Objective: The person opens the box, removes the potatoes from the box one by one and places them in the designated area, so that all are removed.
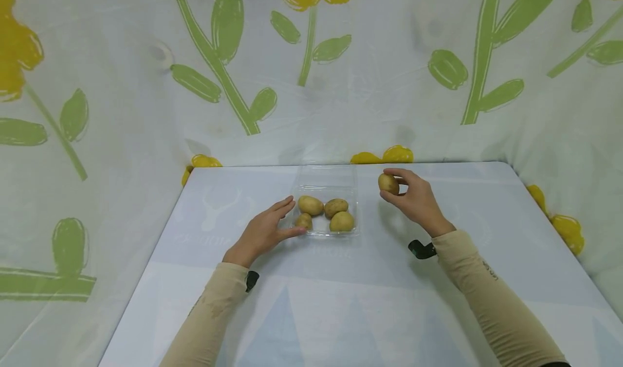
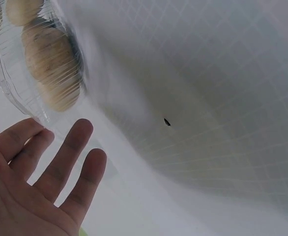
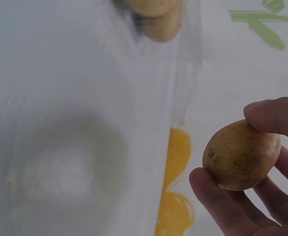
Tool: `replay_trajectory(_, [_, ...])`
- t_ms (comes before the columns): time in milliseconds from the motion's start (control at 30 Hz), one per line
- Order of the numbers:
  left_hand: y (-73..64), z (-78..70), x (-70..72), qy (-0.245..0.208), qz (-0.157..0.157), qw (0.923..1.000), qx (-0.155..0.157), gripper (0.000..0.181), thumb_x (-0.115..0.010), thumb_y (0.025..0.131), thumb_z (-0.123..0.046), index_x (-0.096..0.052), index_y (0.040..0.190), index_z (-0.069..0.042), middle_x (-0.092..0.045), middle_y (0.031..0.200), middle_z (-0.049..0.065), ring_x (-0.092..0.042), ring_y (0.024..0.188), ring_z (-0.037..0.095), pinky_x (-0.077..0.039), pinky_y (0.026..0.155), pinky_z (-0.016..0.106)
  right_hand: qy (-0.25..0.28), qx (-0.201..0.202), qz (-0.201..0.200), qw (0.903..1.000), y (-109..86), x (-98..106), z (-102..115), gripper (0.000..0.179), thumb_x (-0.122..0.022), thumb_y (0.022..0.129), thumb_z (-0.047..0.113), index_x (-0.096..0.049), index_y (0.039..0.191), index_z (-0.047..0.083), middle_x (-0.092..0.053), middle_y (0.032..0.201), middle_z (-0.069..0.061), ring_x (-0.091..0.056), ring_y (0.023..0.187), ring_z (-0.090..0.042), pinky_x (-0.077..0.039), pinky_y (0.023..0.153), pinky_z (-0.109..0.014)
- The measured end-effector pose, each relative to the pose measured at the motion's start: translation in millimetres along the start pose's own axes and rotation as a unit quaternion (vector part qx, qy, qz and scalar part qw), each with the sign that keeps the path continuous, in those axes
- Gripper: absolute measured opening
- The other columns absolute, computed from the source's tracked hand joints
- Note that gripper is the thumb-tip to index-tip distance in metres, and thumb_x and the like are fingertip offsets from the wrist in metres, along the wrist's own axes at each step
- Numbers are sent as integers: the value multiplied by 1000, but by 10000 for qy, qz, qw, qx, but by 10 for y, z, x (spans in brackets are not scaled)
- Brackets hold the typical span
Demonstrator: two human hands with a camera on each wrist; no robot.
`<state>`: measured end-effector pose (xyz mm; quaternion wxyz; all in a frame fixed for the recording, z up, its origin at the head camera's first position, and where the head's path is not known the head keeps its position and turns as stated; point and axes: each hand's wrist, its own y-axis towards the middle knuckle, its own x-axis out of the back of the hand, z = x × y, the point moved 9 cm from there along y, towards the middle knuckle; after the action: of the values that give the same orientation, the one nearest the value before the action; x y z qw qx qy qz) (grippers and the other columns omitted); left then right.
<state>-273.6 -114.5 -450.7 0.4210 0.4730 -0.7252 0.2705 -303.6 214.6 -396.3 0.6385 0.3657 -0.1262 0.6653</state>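
A small potato [image 3: 242, 155] is pinched between the thumb and fingers of my right hand [image 1: 415, 198], raised above the table to the right of a clear plastic box [image 1: 321, 233]. Several potatoes [image 1: 342, 221] lie inside that box. Its transparent lid [image 1: 326, 175] stands open toward the back. My left hand [image 1: 263, 231] is at the box's left side, fingers spread and fairly straight, with thumb and fingertips right at the rim. In the left wrist view the potatoes [image 2: 50, 56] show through the ribbed plastic wall.
The white table [image 1: 204, 313] carries faint blue triangle prints. Behind and beside it hangs a white cloth [image 1: 370, 86] with green leaves and yellow flowers. Dark wrist straps [image 1: 422, 249] hang under the beige sleeves [image 1: 491, 297].
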Motion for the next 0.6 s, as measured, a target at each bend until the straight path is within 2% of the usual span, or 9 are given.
replay_trajectory(300, [10, 10, -10, -37, -18, 10000, -24, 89, -72, 87, -59, -42, 156, -12, -33, 163, -1, -34, 148, 24, -34, 116, 49, -318, -235, 220, 9990, 31, -5, -189, 53, -80, 88, 10, -60, 136, 3, -60, 136, -18, -60, 118, -40, -53, 89, -52])
replay_trajectory(600, [12, 32, -21, -48, 2, 10000, 0, 90, -71, 86, -62, -42, 156, -12, -32, 164, -2, -34, 148, 23, -34, 116, 49, -614, -500, 708, 9943, 34, -59, -328, 52, -78, 90, 13, -59, 137, 2, -59, 137, -20, -58, 117, -41, -50, 95, -54])
